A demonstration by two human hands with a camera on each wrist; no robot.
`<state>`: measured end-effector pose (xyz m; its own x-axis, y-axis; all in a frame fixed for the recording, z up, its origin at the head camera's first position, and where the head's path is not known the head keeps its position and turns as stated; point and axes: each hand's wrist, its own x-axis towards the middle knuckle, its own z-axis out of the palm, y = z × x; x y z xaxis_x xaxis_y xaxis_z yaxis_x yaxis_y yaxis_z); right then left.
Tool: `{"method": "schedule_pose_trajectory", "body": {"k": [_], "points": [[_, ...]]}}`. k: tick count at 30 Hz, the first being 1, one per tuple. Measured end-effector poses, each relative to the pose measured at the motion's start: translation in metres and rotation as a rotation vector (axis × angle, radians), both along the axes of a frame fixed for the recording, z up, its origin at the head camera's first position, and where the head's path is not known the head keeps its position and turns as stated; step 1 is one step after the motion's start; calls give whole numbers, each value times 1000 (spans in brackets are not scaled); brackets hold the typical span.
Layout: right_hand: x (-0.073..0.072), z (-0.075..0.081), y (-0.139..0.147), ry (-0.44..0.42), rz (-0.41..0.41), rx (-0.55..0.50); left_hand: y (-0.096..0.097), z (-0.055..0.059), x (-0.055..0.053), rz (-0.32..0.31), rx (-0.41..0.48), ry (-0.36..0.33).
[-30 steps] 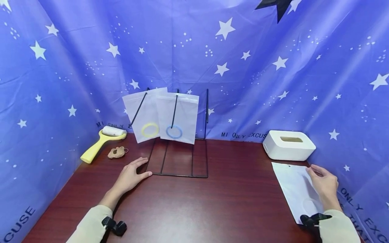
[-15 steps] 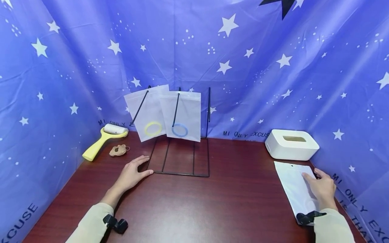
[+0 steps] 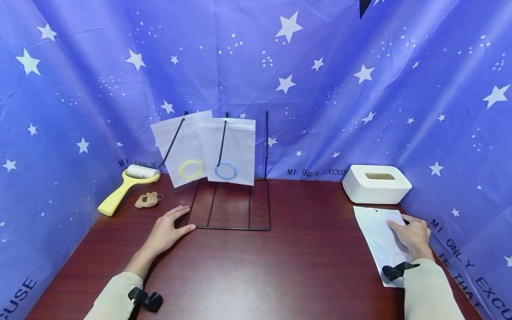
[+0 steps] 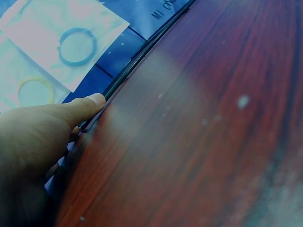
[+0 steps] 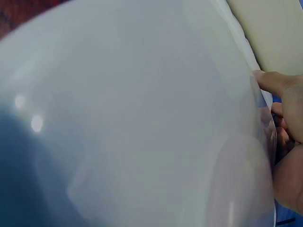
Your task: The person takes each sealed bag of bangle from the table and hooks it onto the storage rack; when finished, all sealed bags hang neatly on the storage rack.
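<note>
My left hand (image 3: 163, 231) holds the near left corner of a black wire display rack (image 3: 230, 228), its thumb on the front bar. Two white zip bags hang from the rack's hooks: one with a yellow ring (image 3: 191, 170) showing low down, the other with a blue ring (image 3: 226, 171). At the right, my right hand (image 3: 412, 233) pinches the right edge of another white zip bag (image 3: 374, 231), thumb on top and fingers curled under. This bag has a small hole near its top edge; it fills most of the right wrist view (image 5: 142, 104).
A white tissue box (image 3: 377, 184) stands just behind the right-hand bag. To the left lie a yellow-handled lint roller (image 3: 128, 186) and a small brown bear-shaped trinket (image 3: 147, 200). The rack's right hook (image 3: 267, 135) carries no bag. Starry blue cloth surrounds the table.
My right hand has moved left over the bag's edge, its thumb now further in on the face. The left hand stays at the rack corner. The head view has shifted slightly.
</note>
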<state>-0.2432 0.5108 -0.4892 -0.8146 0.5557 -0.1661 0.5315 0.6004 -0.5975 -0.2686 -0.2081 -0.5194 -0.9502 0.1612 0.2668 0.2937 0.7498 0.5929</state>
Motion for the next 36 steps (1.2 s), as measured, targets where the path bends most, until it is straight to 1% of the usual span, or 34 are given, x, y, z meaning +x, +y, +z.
{"method": "schedule_pose_trajectory", "body": {"k": [5,12,14,19,22,26,31,34,36], "points": [[-1,1,-2,25,-41,-10,-1,-1,1,-8,0,5],[-1,0,-6,111,-99,26,1,-3,2,-2,13,5],[-2,0,-8,159,-127,21,1,-3,3,-1,15,6],[-2,-1,-13,294,-227,-35,0,-1,5,0,23,6],[-2,-2,-17,336,-266,-53,-2,1,4,1,19,2],[0,-5,-26,383,-289,-62,-4,2,3,2,10,5],[5,-10,-40,443,-284,-79,-4,3,-1,-7,-2,13],[8,-11,-48,491,-288,-125,-4,2,-1,-15,-9,3],[10,-12,-54,549,-285,-188,-4,1,0,-13,-5,-1]]}}
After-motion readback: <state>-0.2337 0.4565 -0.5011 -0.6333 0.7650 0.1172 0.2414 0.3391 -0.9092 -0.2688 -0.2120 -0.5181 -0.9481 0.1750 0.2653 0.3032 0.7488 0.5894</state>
